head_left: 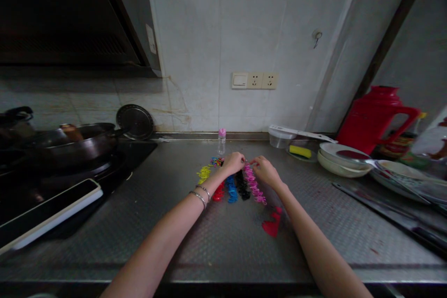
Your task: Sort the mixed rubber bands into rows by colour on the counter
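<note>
Small loops that look like rubber bands lie in colour-sorted rows on the metal counter: yellow, red, blue, black and pink. A small mixed-colour heap sits behind them, partly covered by my left wrist. My left hand is at the far end of the black row, its fingertips pinched together. Beside it, my right hand has its thumb and fingers drawn together at the far end of the pink row. Anything between either hand's fingertips is too small to make out.
A clear bottle with a pink cap stands behind the rows. Red cut-out pieces lie near my right forearm. On the right are bowls, a knife and a red thermos; a pan is on the stove at left.
</note>
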The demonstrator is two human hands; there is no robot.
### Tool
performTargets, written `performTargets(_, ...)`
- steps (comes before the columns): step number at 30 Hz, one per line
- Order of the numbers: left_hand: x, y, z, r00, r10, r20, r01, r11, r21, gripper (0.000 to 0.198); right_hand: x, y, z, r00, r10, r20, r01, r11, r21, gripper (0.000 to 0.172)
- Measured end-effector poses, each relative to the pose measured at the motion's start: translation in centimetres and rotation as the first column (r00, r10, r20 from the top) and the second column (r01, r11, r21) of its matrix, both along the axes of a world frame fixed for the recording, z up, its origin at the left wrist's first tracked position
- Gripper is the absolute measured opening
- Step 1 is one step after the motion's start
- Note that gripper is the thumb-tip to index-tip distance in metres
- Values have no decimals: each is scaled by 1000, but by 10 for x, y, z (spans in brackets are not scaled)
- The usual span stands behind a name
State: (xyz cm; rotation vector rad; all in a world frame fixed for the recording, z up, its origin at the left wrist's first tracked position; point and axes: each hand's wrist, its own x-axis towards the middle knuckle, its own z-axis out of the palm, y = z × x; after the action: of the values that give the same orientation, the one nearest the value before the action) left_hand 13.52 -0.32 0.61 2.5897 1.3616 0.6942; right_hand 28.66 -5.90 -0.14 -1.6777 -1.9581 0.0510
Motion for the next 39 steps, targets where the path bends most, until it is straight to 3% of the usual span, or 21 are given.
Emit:
performTargets(4,-12,11,-2,994,38,99,-45,997,67,30,2,0,-1,1000,-11,29,11,1000,-12,26)
performTargets(8,-55,30,0,950,147,274,-163,986,36,25,3,-1,-1,997,-24,68,26,999,-22,27)
performTargets(14,-136,41,-9,775,312,550,-320,944,-85,23,4,0,-3,995,-30,100,32,999,-20,28)
performTargets(18,-166,36,-28,702,357,617,-322,931,-172,23,3,0,-4,993,-28,114,32,999,-31,28)
performTargets(24,-172,24,-43,690,363,626,-322,929,-184,24,-1,-4,-1,989,-18,148,23,999,-34,28)
performTargets(33,-171,20,-43,693,340,635,-310,937,-163,25,-13,-3,3,984,93,152,-97,995,18,26)
performTargets(39,-171,19,-43,696,341,631,-307,937,-167,24,-31,17,19,952,243,186,-231,969,-86,28)
